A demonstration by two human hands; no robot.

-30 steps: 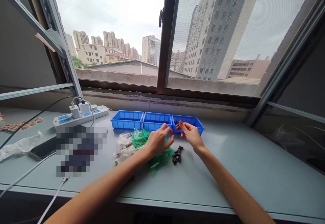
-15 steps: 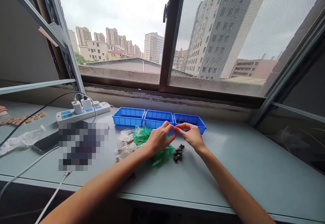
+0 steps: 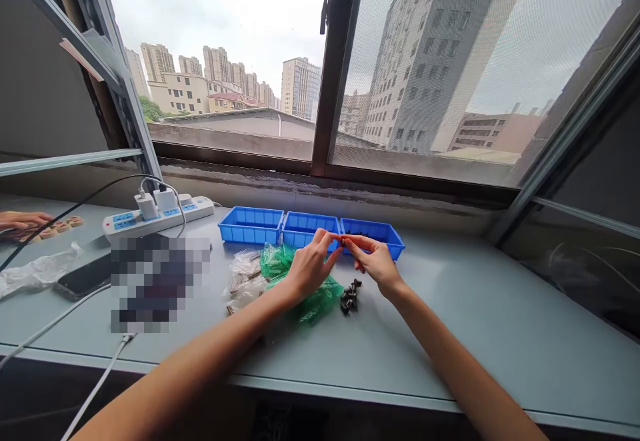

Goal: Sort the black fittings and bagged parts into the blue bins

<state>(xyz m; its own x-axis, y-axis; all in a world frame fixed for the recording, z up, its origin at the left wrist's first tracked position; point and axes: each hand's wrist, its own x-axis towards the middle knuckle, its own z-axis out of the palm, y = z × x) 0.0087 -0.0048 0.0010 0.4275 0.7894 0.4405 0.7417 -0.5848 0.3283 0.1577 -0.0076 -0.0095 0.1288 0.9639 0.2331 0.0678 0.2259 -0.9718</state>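
At the centre of the frame, the left hand [image 3: 314, 262] and the right hand [image 3: 376, 260] meet at their fingertips. The right thumb and forefinger pinch a small dark piece [image 3: 343, 242]; whether the left fingertips grip it too, I cannot tell.

Just behind the hands, three blue bins stand in a row: the left bin [image 3: 250, 234], the middle bin [image 3: 295, 228] and the right bin [image 3: 395, 249], whose near rim runs close behind the right hand. The table's front edge [image 3: 350, 388] crosses the lower frame, well apart from both hands. The tabletop [image 3: 490, 321] gives wide room rightward; leftward, the green bag [image 3: 320, 300] and clear bag [image 3: 245, 288] crowd the left hand. A pile of black parts [image 3: 350, 298] lies beside the green bag, below the right hand.

The left forearm [image 3: 210, 341] hides part of the bags, and the hands cover part of the middle bin. Dark contents in the right bin are hard to make out. Another person's hand [image 3: 23, 220] is cut off at the left edge.
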